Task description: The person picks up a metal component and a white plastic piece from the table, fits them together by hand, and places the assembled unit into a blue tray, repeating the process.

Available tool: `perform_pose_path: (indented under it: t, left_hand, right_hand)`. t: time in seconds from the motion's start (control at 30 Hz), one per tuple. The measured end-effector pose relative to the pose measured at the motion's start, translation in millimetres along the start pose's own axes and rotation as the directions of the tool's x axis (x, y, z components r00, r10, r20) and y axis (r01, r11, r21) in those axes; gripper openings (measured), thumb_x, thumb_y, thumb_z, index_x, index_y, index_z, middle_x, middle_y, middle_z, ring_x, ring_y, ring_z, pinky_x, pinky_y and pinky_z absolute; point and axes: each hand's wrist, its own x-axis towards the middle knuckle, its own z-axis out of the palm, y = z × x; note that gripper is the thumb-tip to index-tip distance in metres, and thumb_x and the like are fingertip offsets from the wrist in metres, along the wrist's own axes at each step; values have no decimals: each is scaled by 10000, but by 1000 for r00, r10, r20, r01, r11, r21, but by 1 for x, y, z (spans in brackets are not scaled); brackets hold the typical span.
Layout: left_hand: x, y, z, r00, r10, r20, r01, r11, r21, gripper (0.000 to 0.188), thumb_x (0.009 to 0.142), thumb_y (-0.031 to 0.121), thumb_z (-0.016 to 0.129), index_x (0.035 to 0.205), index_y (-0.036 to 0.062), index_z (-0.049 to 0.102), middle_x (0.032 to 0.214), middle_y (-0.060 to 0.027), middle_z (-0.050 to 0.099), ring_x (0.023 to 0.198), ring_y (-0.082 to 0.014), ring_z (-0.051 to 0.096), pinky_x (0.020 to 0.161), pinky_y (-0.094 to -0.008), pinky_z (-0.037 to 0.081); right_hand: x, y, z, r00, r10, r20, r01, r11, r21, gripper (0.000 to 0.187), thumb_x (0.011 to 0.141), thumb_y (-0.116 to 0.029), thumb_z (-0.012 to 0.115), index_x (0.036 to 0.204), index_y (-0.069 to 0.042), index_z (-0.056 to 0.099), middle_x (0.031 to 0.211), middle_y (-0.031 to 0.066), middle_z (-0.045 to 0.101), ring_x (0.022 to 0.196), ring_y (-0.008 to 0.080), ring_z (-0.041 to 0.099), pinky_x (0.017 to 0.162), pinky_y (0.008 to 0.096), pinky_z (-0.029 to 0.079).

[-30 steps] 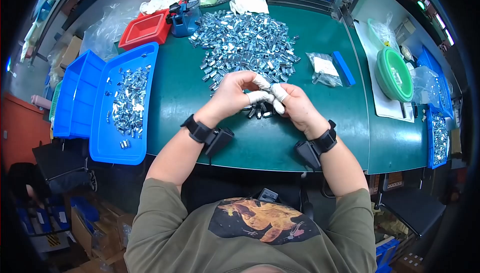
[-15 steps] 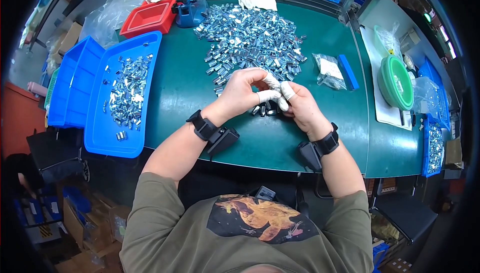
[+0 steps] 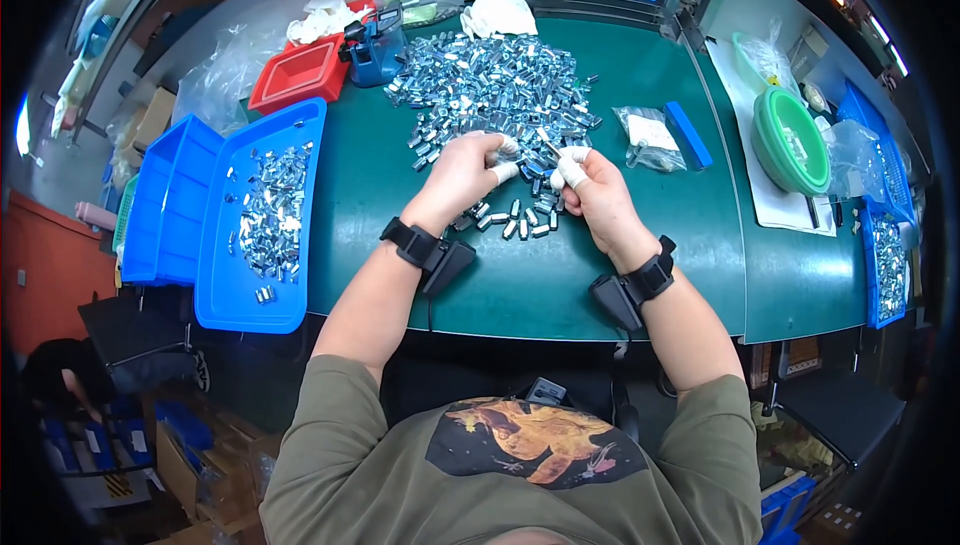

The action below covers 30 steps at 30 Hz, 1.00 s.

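Head view: left hand (image 3: 462, 170) and right hand (image 3: 590, 190) now parting — each pinching a small silver metal clip (image 3: 549, 152) — hovering over green table (image 3: 560, 275), just-joined piece perhaps separating.

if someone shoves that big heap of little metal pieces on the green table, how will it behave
The heap of metal pieces would probably spread and scatter, not slide as one, since the pieces lie loose. Each looks small, rigid and shiny, so likely slippery on the smooth green table.

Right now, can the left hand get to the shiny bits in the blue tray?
Probably yes. The left hand is over the green table, and nothing stands between it and the blue tray on its own side.
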Motion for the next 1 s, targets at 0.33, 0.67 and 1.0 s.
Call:
perform_pose_path:
  t: [0.33,0.67,1.0]
  left_hand:
    - [-3,-7,0,973,-177,151,228,612,-757,134,790,151,573,858,61,501,697,9,530,586,-81,475,535,-202,386]
    - [-9,5,5,947,-73,314,310,472,-825,147,822,132,524,936,81,445,760,7,535,582,-37,471,505,-151,357]
    - [-11,10,3,951,-95,294,287,626,-725,143,818,135,539,919,73,461,735,18,546,553,-19,466,483,-139,347]
  right_hand:
    - [1,11,3,981,-191,40,195,974,-119,109,863,-119,462,934,-39,480,689,-20,507,550,26,408,482,159,314]
    - [5,19,-1,969,-224,101,237,960,-146,97,858,-86,462,931,-26,485,697,-17,509,578,40,447,505,170,346]
    - [2,13,-1,957,-277,89,290,881,-375,96,845,-68,483,919,-8,494,709,-5,518,613,43,473,522,180,375]
